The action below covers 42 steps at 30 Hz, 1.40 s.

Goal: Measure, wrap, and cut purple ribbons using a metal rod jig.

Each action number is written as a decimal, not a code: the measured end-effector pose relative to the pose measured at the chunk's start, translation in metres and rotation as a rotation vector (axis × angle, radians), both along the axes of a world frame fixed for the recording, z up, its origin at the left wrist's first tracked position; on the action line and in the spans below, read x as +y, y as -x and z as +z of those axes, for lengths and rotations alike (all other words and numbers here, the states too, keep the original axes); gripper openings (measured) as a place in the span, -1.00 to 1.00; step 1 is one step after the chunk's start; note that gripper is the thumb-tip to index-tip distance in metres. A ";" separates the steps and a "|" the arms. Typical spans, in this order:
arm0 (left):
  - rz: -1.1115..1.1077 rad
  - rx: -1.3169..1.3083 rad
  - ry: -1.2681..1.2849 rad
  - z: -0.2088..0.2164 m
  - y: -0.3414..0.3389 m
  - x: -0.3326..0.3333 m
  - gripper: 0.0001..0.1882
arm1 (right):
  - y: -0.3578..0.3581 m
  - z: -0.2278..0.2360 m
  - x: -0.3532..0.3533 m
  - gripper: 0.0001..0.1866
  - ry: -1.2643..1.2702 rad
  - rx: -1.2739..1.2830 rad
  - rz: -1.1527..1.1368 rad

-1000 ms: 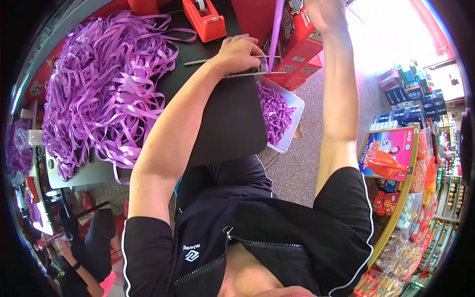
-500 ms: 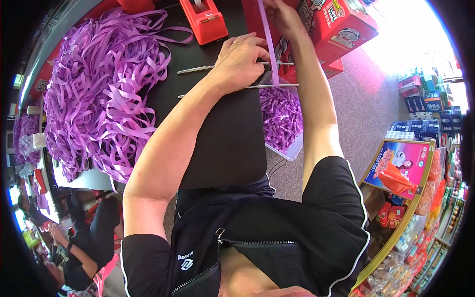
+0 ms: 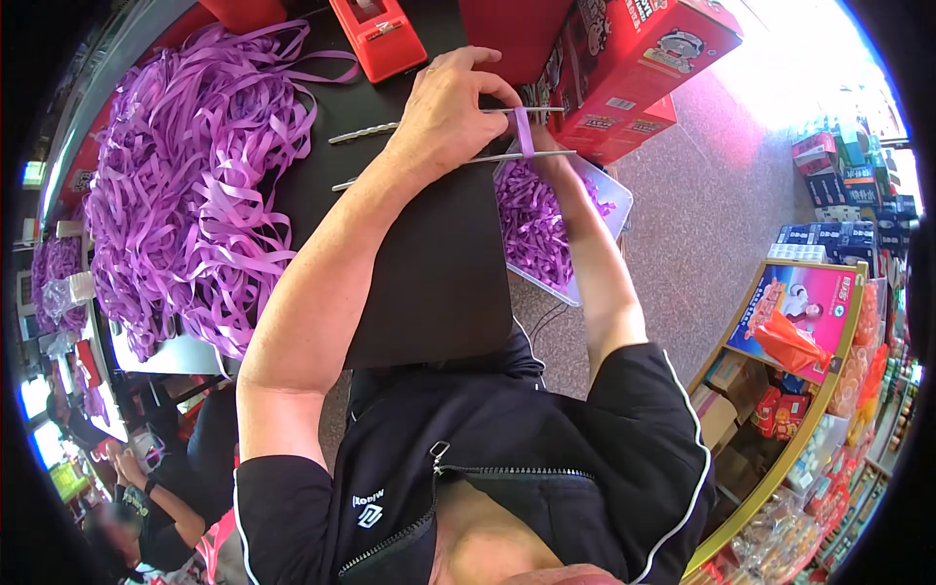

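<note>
Two thin metal rods (image 3: 552, 152) stick out past the right edge of a black table. A purple ribbon (image 3: 525, 132) is looped flat across both near their ends. My left hand (image 3: 450, 109) lies over the rods, its thumb and a bent finger closed at the ribbon's edge, another finger stretched out. My right hand (image 3: 552, 156) is below and behind the rods' ends, beside the loop. Its fingers are blurred and mostly hidden. Under the rods, a pale plastic bin (image 3: 616, 200) contains many short purple ribbon pieces (image 3: 534, 229).
A large tangled heap of purple ribbon (image 3: 195, 185) covers the left of the black table (image 3: 429, 283). A red tape dispenser (image 3: 382, 44) stands at its back. Red boxes (image 3: 634, 58) are stacked at the far right. A display shelf (image 3: 760, 390) is at right; another person (image 3: 161, 497) sits lower left.
My right hand has moved from above the rods, where it drew the ribbon up, to below and behind them. The ribbon now lies across both rods. My left hand stays on them.
</note>
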<state>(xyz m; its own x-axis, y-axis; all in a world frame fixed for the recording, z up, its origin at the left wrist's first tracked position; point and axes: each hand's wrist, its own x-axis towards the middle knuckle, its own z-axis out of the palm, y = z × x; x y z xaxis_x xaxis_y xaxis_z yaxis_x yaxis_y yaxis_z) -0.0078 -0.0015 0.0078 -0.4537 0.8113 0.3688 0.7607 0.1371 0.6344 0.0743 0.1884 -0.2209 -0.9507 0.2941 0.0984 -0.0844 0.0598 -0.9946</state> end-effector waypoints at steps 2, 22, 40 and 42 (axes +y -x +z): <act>-0.008 -0.002 0.010 -0.001 0.002 -0.004 -0.75 | -0.050 0.021 -0.036 -0.62 -0.189 0.062 -0.085; -0.027 0.107 0.018 -0.010 0.006 0.003 -0.74 | -0.186 0.211 -0.157 -0.52 -0.121 0.302 -0.272; -0.025 0.106 -0.018 -0.007 0.006 0.001 -0.75 | 0.002 0.218 -0.010 -0.55 -0.228 0.175 -0.137; -0.055 0.000 0.038 -0.002 0.007 -0.001 -0.73 | 0.003 0.204 -0.009 -0.55 -0.273 0.181 -0.117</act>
